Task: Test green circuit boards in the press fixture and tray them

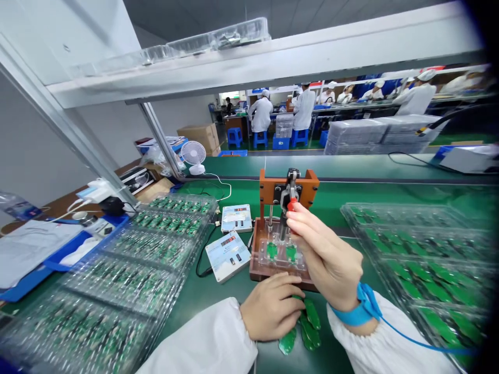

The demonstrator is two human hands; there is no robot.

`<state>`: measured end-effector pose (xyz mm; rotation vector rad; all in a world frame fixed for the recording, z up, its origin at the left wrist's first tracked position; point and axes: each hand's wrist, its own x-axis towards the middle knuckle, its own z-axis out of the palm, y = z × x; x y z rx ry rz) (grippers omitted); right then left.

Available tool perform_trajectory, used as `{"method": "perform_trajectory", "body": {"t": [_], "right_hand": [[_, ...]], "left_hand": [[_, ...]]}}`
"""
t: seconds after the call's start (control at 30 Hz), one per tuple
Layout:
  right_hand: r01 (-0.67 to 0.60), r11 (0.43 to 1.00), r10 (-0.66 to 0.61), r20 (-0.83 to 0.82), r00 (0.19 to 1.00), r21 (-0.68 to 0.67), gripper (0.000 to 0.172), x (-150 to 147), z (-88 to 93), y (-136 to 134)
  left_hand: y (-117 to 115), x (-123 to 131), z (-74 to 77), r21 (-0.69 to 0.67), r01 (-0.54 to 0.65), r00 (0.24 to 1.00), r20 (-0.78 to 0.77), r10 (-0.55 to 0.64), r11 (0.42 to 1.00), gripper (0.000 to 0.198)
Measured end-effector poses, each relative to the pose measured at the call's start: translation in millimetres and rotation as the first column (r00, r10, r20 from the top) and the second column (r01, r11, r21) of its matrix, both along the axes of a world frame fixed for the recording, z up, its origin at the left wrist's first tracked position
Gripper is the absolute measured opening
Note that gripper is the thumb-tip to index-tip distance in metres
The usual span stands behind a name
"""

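Head view: the right hand (327,254) is closing its curled fingers around the red-tipped lever (290,205) of a benchtop test jig (288,187), and a blue wrist strap (356,311) is circling that wrist. The left hand (271,306) is resting curled over a loose pile of green circuit boards (310,324) on the green counter (218,291); whether it is gripping one, I cannot tell. Two more green boards (272,251) are sitting side by side in the jig's clear plastic nest (280,265), directly below the lever and its metal plunger. The boards are looking light, stiff and thin, but probably fragile, so their bare edges seem the safest place to take hold, away from the small components. The lever is appearing rigid, with its red grip the natural place to hold. Two white digital testers (228,255) are sitting left of the jig. Clear, ribbed plastic trays are flanking the work, the left tray (132,270) and right tray (417,259) both carrying rows of similar green boards, their thin walls likely flexing easily.
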<state>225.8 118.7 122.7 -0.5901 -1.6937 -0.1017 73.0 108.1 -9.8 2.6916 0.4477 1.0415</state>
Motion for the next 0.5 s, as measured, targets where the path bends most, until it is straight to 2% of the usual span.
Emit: {"method": "perform_trajectory", "body": {"t": [0.1, 0.17, 0.23, 0.37, 0.4, 0.43, 0.5], "right_hand": [[0.003, 1.0, -0.003, -0.061, 0.998, 0.001, 0.056, -5, -3.9, 2], [-0.029, 0.999, 0.024, -0.12, 0.992, -0.037, 0.057, -8, -7.1, 1], [-0.075, 0.994, 0.059, -0.176, 0.983, -0.086, 0.058, -11, -10.1, -1], [-0.115, 0.987, 0.088, -0.219, 0.972, -0.114, 0.058, -13, -12.1, -4], [-0.12, 0.986, 0.093, -0.217, 0.972, -0.115, 0.058, -13, -11.6, -5], [-0.127, 0.985, 0.099, -0.218, 0.971, -0.118, 0.058, -13, -10.9, -5], [-0.139, 0.982, 0.108, -0.226, 0.968, -0.126, 0.058, -13, -9.1, -4]], "left_hand": [[-2, 2, -0.1, -0.064, -0.004, 1.0, 0.005, 0.004, 0.998, 0.017], [-4, 0, 6.9, -0.152, 0.017, 1.0, 0.029, -0.013, 0.988, 0.02], [-5, -6, 22.6, -0.27, 0.057, 0.995, 0.097, -0.031, 0.961, 0.026], [6, -39, 72.7, -0.497, 0.167, 0.97, 0.238, -0.051, 0.852, 0.037], [14, -50, 84.7, -0.535, 0.125, 0.97, 0.242, 0.01, 0.835, 0.036], [24, -61, 94.8, -0.56, 0.028, 0.967, 0.224, 0.119, 0.828, 0.035], [50, -83, 107.1, -0.56, -0.271, 0.926, 0.071, 0.371, 0.783, 0.025]]}}
